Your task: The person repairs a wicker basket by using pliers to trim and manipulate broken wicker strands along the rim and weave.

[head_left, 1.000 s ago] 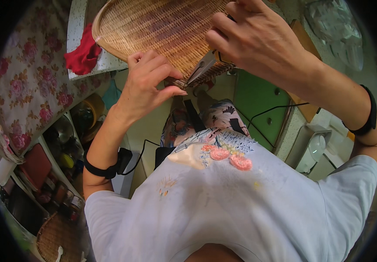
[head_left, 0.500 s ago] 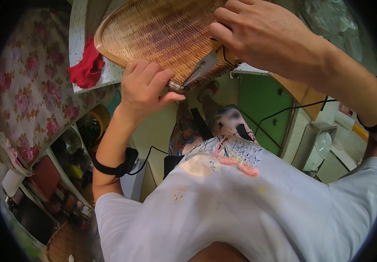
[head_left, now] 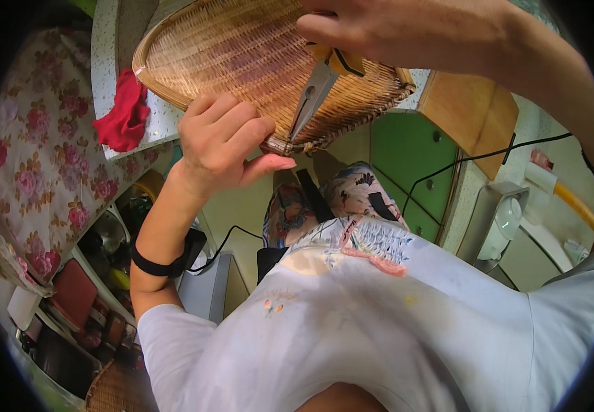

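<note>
A woven bamboo basket [head_left: 235,58], shallow and brown, lies tilted over the counter edge. My left hand [head_left: 225,141] is closed round its near rim, thumb stretched out below. In my right hand [head_left: 359,31] is a pair of needle-nose pliers [head_left: 315,96] with yellow-and-black handles. The long grey jaws point down to the rim, touching or very near it just right of my left fingers. Whether the jaws grip anything there is too small to tell. The upper part of my right hand is cut off by the picture's top edge.
A red cloth [head_left: 124,113] hangs over the speckled counter's edge at left, near a flowered curtain [head_left: 39,151]. Green cabinet doors [head_left: 407,158] and a wooden board [head_left: 468,113] are at right. A black cable [head_left: 489,154] crosses there. Shelves of kitchenware stand at lower left.
The basket has shifted slightly left in view, showing more of its near right rim. My right hand has moved left and up, and the pliers now stand steeper.
</note>
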Tool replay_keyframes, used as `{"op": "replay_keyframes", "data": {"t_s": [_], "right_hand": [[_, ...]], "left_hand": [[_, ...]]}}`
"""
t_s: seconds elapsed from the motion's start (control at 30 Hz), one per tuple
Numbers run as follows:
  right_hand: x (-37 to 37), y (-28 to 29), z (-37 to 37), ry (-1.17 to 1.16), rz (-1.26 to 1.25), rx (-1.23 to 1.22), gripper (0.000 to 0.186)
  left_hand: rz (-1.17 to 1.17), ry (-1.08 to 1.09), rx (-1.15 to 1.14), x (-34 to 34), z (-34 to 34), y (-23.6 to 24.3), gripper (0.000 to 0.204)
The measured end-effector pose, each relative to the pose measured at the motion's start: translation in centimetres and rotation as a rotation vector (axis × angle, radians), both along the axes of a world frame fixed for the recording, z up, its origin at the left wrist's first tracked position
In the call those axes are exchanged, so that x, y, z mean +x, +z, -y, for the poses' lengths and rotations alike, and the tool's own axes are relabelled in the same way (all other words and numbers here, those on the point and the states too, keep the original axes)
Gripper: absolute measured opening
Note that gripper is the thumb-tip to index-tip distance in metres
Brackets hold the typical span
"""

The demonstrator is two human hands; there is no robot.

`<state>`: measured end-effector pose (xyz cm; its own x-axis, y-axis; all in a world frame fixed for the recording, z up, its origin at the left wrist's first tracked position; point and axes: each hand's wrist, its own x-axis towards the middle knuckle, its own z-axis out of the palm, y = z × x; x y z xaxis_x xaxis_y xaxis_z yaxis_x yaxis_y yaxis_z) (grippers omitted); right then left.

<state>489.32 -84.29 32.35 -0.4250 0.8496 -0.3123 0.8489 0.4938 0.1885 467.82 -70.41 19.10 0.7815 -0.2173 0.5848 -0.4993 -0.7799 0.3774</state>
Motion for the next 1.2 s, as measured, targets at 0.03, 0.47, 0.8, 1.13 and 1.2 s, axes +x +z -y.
{"op": "replay_keyframes", "data": {"t_s": [0.03, 0.47, 0.8, 1.13, 1.2], "right_hand": [[0.3, -0.4, 0.1, -0.015, -0.037, -0.016, 0.018], [1.3, -2.7, 0.5, -0.024, -0.093, 0.047, 0.017], [-1.2, -1.5, -0.1, -0.052, 0.046, -0.233, 0.019], [-3.5, -2.9, -2.4, -0.392, -0.036, -1.027, 0.022], [-3.8, -3.9, -1.3, -0.573, -0.155, -1.161, 0.025]], "left_hand": [[-0.008, 0.001, 0.008, 0.0, 0.1, 0.2, 0.046], [-0.120, -0.071, 0.038, 1.1, 0.7, -0.3, 0.048], [-0.171, -0.119, 0.111, 0.6, 1.0, -1.8, 0.043], [-0.117, -0.112, 0.096, -0.9, 1.3, -3.9, 0.036], [-0.107, -0.115, 0.088, -1.2, 1.4, -4.4, 0.035]]}}
